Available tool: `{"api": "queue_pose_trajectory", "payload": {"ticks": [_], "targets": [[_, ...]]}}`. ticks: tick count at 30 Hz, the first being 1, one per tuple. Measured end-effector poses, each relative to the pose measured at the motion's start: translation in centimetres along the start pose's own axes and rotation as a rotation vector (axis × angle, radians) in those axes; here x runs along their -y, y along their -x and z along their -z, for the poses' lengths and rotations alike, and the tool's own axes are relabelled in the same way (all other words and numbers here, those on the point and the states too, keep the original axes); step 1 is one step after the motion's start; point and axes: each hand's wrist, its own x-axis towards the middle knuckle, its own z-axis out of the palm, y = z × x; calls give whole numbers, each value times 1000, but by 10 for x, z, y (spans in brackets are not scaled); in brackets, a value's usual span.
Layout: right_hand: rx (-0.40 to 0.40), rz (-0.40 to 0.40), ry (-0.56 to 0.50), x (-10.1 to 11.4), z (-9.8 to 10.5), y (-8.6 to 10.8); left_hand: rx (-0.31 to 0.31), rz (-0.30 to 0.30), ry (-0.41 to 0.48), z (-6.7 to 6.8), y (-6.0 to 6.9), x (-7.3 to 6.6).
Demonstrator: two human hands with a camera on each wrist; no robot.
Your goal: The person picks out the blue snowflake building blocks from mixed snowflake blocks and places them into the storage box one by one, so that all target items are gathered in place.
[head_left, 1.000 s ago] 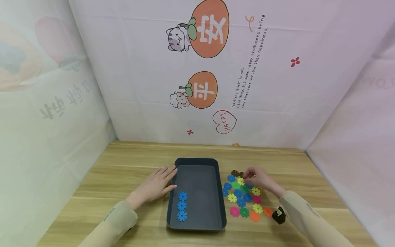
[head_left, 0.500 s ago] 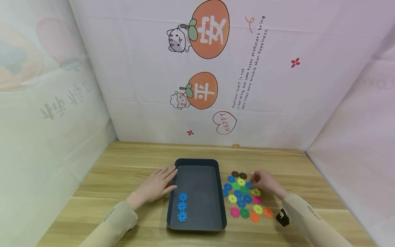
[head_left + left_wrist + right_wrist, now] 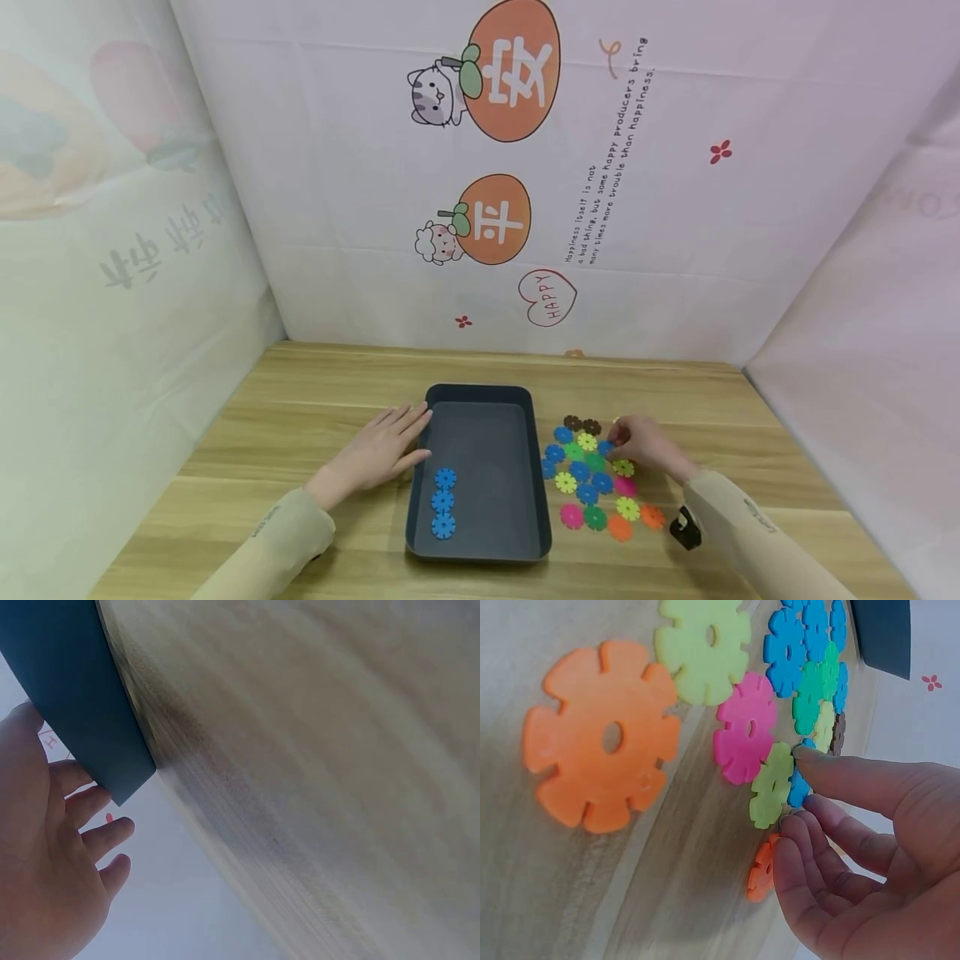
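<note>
In the head view my left hand [image 3: 375, 446] rests with its fingers spread on the left rim of a dark grey tray [image 3: 491, 483]; the left wrist view shows these fingers against the tray's outer wall [image 3: 79, 690]. Three blue flower-shaped discs [image 3: 442, 501] lie in a column inside the tray, at lower left. My right hand [image 3: 648, 446] is at the far right of the loose discs, fingers curled. Seen from the right wrist, its thumb and forefinger pinch the edges of a blue disc [image 3: 799, 785], beside a yellow-green disc [image 3: 772, 785].
Right of the tray lie several loose discs in pink [image 3: 572, 517], green [image 3: 595, 517], orange [image 3: 620, 527], brown [image 3: 572, 423], yellow and blue. A small black object [image 3: 685, 529] is by the right sleeve. White printed cloth [image 3: 360, 208] stands behind the wooden table [image 3: 345, 367].
My right hand has moved a little to the right, from beside the brown discs to the blue disc, uncovering the second brown one. My left hand and the tray have stayed put.
</note>
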Motion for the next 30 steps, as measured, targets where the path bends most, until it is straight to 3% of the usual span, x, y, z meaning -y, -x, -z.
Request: {"api": "queue_pose_trajectory", "payload": {"ticks": [22,30], "targets": [[-12,-8,10,2,6,-2,1,-5,0,2,0,-1],[-1,47,9,12,14,1,-5,-11,4,2,0,-1]]}}
